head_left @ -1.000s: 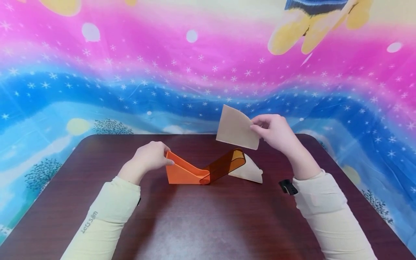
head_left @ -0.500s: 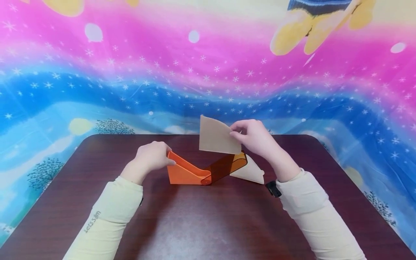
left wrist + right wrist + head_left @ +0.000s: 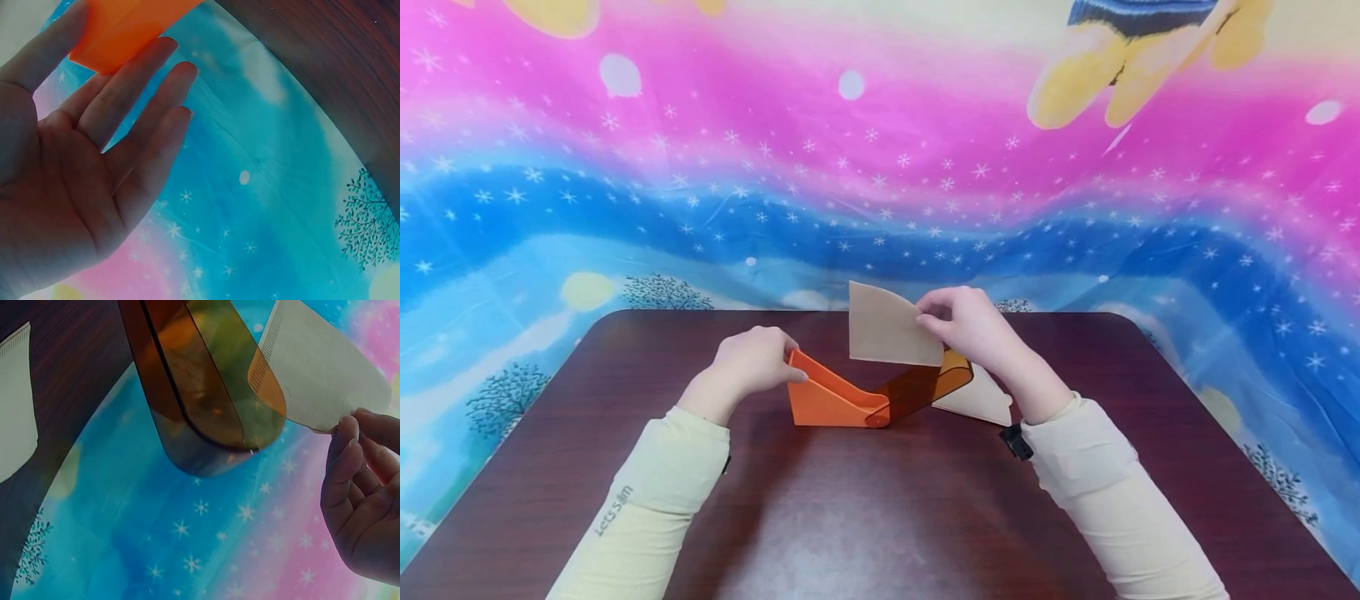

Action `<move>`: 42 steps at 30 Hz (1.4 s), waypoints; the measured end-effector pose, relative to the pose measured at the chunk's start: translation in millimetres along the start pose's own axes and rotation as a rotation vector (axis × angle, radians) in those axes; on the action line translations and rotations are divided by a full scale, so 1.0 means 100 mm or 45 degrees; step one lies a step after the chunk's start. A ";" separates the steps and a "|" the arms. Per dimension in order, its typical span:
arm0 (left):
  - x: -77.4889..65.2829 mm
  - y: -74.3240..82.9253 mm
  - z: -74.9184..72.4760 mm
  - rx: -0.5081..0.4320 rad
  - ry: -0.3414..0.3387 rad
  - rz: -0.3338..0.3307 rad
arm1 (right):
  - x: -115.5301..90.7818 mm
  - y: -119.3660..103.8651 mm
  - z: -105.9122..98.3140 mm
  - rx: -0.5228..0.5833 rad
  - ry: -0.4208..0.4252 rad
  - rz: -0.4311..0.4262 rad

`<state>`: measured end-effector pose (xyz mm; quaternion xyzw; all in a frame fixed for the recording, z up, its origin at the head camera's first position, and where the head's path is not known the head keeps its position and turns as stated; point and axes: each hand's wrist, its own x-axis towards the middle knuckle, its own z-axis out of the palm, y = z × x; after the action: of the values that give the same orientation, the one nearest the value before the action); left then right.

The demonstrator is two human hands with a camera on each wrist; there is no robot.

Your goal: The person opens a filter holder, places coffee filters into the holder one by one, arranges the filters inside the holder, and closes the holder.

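Observation:
An orange case (image 3: 829,405) stands on the table, its hinged see-through brown lid (image 3: 917,388) swung open to the right. At the case's tall left end, my left hand (image 3: 747,367) pinches the upper edge; in the left wrist view the thumb and forefinger hold an orange corner (image 3: 125,31) while the other fingers extend loosely. My right hand (image 3: 976,327) pinches a beige paper coffee filter (image 3: 887,329) by its right edge, holding it up over the lid. Its crimped seam shows through the lid in the right wrist view. More coffee filters (image 3: 983,400) lie behind the lid, partly hidden.
The dark wooden table (image 3: 865,517) has rounded far corners. A printed pink and blue cloth (image 3: 760,150) hangs close behind it. Black wrist straps (image 3: 1017,442) show at the light sleeves.
My right hand has moved left and down with the coffee filter, from above the right side to over the open lid. The left hand and the case have stayed in place.

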<state>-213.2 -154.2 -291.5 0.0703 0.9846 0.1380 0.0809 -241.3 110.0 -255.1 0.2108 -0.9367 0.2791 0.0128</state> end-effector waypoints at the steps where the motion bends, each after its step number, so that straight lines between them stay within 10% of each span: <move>1: 0.00 0.00 0.00 0.000 0.001 0.001 | 0.00 0.00 0.01 0.003 -0.008 0.002; 42: 0.01 -0.01 0.03 0.001 0.016 -0.017 | 0.16 0.03 0.61 -0.169 -0.177 0.013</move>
<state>-213.6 -154.6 -294.4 0.0628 0.9856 0.1373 0.0755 -251.2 74.0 -305.6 0.2236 -0.9529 0.2011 -0.0398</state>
